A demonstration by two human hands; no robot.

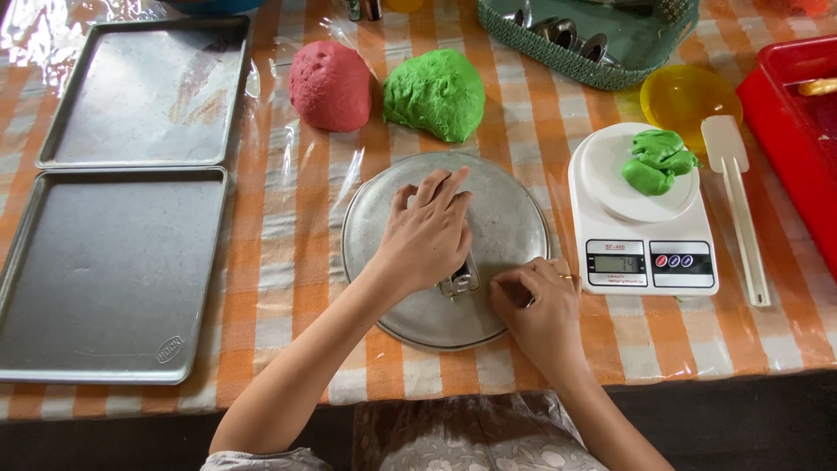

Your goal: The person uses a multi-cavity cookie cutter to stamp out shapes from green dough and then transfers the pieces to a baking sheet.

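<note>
Single view only, from a head-worn camera above the near edge of the bench. It faces steeply downward and slightly forward, at close range, centred on the round metal tray; the person's lap shows below it.

Table under orange-and-white checked cloth with clear plastic film; two grey baking trays at left, round metal plate centre. Red dough and green dough beyond it; white scale, white spatula, yellow bowl, red tray, green basket at right.
</note>
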